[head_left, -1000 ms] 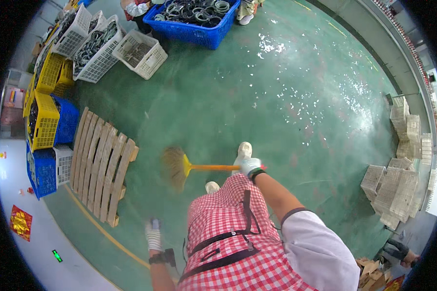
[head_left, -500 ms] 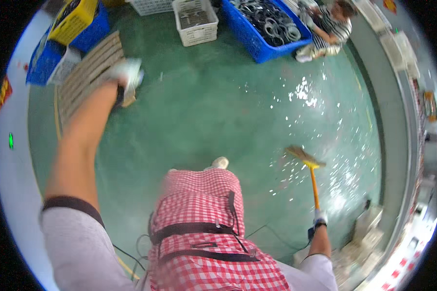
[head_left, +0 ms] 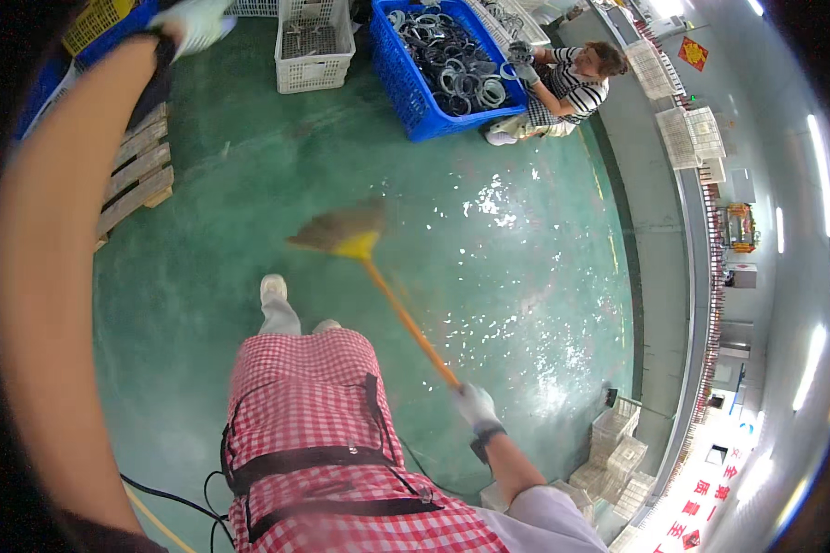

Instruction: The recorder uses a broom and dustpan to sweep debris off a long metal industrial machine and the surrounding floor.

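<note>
My right hand [head_left: 475,406], in a white glove, is closed round the orange handle of a broom [head_left: 410,323]. The broom reaches forward and left, and its brown bristles, blurred by motion, are over the green floor ahead of my feet. My left arm stretches far forward along the left side. At its end my gloved left hand [head_left: 196,26] has its fingers extended, somewhat blurred, near the blue and yellow crates, with nothing visible in it. Many small white scraps [head_left: 493,203] lie scattered on the floor to the right of the bristles.
A person [head_left: 572,92] in a striped top squats beside a blue crate [head_left: 415,111] of dark and pale rings. Left of it stands a white crate [head_left: 314,74]. A wooden pallet [head_left: 138,175] lies at the left, a cable [head_left: 171,493] near my feet. Whitish baskets [head_left: 618,456] stand at the right.
The broom has swung from the right to the left across the floor, with my right hand still round its handle. My left arm reaches farther forward. The view has turned to the right.
</note>
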`<state>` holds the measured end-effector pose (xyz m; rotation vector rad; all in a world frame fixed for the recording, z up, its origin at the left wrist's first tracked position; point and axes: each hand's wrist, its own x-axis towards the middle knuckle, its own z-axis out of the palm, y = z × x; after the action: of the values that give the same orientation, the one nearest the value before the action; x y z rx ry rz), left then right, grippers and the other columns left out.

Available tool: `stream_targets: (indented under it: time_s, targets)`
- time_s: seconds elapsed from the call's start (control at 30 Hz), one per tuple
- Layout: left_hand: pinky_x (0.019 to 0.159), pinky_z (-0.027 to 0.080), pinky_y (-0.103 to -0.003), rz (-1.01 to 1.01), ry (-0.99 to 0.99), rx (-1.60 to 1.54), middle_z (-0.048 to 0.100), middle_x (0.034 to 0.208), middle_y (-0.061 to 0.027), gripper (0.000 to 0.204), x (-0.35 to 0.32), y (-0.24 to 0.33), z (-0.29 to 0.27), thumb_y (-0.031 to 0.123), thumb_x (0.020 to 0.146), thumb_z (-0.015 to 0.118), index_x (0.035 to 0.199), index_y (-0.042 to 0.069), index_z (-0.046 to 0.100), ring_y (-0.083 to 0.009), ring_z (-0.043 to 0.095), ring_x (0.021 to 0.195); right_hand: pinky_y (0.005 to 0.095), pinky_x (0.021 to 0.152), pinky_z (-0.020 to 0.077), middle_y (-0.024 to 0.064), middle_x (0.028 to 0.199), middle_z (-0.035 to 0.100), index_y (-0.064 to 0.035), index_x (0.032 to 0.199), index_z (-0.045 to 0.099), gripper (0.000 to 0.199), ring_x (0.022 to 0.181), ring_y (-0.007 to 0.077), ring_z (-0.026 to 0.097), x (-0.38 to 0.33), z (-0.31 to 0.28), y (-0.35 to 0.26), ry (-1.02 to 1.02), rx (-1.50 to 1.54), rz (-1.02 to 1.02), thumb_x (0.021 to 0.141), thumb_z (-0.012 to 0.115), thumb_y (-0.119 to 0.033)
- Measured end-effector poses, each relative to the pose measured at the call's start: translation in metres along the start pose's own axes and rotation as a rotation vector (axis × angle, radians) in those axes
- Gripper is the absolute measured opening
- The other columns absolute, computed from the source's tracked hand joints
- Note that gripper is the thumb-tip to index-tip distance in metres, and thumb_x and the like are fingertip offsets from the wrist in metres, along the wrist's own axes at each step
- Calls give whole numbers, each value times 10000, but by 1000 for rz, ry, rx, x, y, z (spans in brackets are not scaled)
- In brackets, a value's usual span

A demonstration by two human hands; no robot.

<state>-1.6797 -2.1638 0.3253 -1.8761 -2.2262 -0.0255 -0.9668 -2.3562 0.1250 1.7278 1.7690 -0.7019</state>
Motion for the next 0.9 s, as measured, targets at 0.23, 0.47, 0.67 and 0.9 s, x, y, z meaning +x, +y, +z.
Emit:
stream_targets:
  time_s: [0.23, 0.47, 0.67, 0.9]
  targets:
    - [879, 437, -468, -574, -503, -287, 559, 1145, -247, 473, -276, -57, 170, 313, 864, 454, 1232, 18, 479, -399, 542, 1037, 443, 662, 507, 139, 802, 662, -82, 905, 605, 315, 759, 311, 647, 140, -8, -293, 115, -246, -615, 879, 484, -371]
    - [916, 419, -432, -1076, -1202, -291, 479, 1252, -259, 368, -613, -66, 196, 217, 906, 383, 1171, 4, 525, -342, 503, 1143, 434, 614, 524, 134, 842, 682, -58, 885, 668, 199, 762, 288, 674, 202, -43, -533, 161, -448, -794, 813, 509, -152]
    - [391, 409, -377, -1998, -1059, -909, 565, 590, -96, 210, -757, -62, 158, 221, 870, 414, 773, 92, 548, -247, 544, 455, 431, 701, 523, 124, 940, 674, -100, 946, 687, 245, 851, 297, 660, 270, -73, -520, 26, -264, -443, 841, 493, -207]
    - [512, 443, -310, -1004, -539, -1056, 536, 657, -25, 217, -662, -118, 231, 308, 904, 472, 799, 120, 502, -162, 522, 565, 465, 739, 487, 183, 920, 647, -77, 985, 623, 322, 861, 347, 626, 227, -50, -290, -38, 53, 21, 853, 507, -346]
